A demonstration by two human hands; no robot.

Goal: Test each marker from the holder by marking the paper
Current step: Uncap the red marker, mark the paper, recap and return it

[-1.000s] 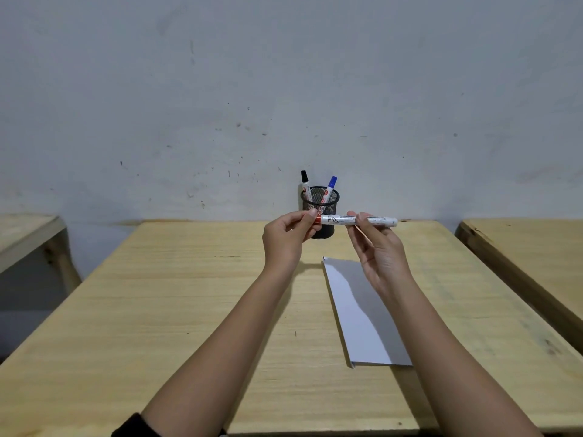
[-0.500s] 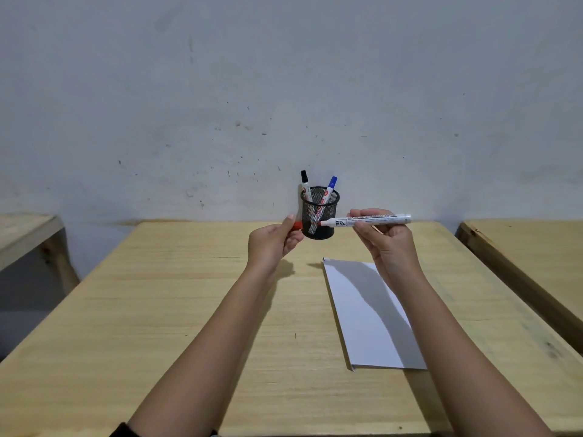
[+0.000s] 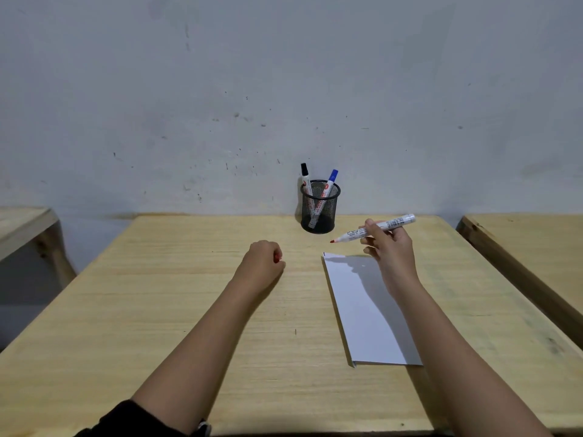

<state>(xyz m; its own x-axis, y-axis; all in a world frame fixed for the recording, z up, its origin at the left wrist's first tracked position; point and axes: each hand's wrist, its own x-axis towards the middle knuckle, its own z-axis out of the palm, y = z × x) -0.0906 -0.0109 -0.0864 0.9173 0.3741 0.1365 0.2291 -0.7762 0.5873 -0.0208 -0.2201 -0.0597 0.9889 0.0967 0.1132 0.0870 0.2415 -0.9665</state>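
Note:
My right hand (image 3: 389, 247) holds an uncapped white marker (image 3: 378, 230), its red tip pointing left and down just above the far end of the white paper (image 3: 362, 310). My left hand (image 3: 263, 260) rests on the table as a fist closed on the red cap (image 3: 277, 257), which peeks out between the fingers. A black mesh holder (image 3: 319, 212) stands at the back by the wall. It contains a black-capped marker (image 3: 305, 179) and a blue-capped marker (image 3: 331, 181).
The wooden table (image 3: 189, 294) meets a grey wall at the back. Another wooden table (image 3: 530, 247) stands close on the right and a third one (image 3: 22, 225) on the left, with gaps between them.
The cap came off the marker. My left hand dropped to the table with the cap. My right hand moved right and down, tilting the red tip toward the paper.

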